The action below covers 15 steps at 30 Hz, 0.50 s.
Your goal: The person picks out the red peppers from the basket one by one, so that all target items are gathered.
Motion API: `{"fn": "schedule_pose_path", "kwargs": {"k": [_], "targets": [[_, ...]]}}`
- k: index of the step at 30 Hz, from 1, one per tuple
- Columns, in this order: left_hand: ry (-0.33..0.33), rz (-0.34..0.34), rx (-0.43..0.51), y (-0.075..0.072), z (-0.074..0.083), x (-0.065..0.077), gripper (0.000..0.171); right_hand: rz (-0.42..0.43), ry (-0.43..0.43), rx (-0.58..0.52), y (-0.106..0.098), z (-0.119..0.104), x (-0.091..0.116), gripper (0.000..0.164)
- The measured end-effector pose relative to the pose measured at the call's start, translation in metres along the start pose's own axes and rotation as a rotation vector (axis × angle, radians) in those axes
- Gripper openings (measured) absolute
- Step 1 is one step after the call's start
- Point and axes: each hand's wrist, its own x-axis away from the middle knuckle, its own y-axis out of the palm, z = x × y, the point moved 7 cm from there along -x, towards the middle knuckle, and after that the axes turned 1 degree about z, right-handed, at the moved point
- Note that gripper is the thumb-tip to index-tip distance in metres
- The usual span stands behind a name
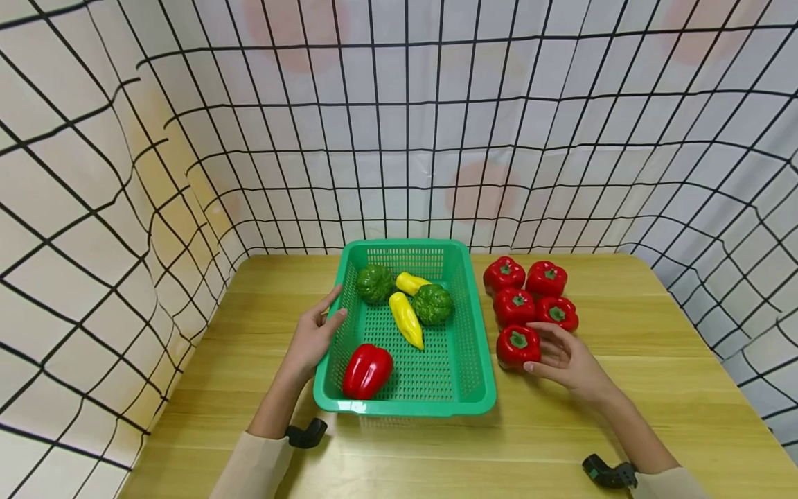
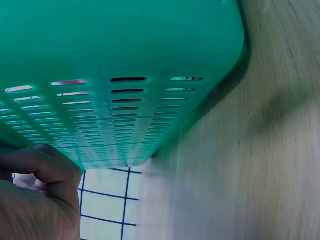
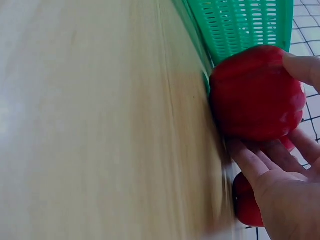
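My left hand (image 1: pixel 314 338) grips the left side of a green plastic basket (image 1: pixel 483 374), thumb at the rim and bent fingers against the outer wall. A red bell pepper (image 1: pixel 368 372) lies on its side in the basket's near left corner. Toward the back are two green wrinkled peppers (image 1: pixel 433 304) and two yellow peppers (image 1: pixel 406 320). My right hand (image 1: pixel 564 360) holds another red bell pepper (image 3: pixel 257 95) just right of the basket, thumb on one side and fingers on the other. Its green stem end faces up.
Several more red bell peppers (image 1: pixel 515 305) stand close together on the wooden table (image 1: pixel 648 333), behind the held one. A black wire grid (image 1: pixel 408 149) with pale cloth behind it borders the table at the back and sides.
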Motion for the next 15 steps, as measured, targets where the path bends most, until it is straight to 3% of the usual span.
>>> {"fn": "schedule_pose_path", "kwargs": {"k": [6, 15], "targets": [[-0.002, -0.012, 0.012, 0.002, -0.003, -0.001, 0.054, 0.014, 0.015, 0.038, -0.004, -0.005, 0.008, 0.069], [-0.009, -0.016, 0.012, 0.001, -0.003, -0.001, 0.054, 0.118, -0.036, 0.017, -0.025, -0.025, 0.015, 0.052]]}}
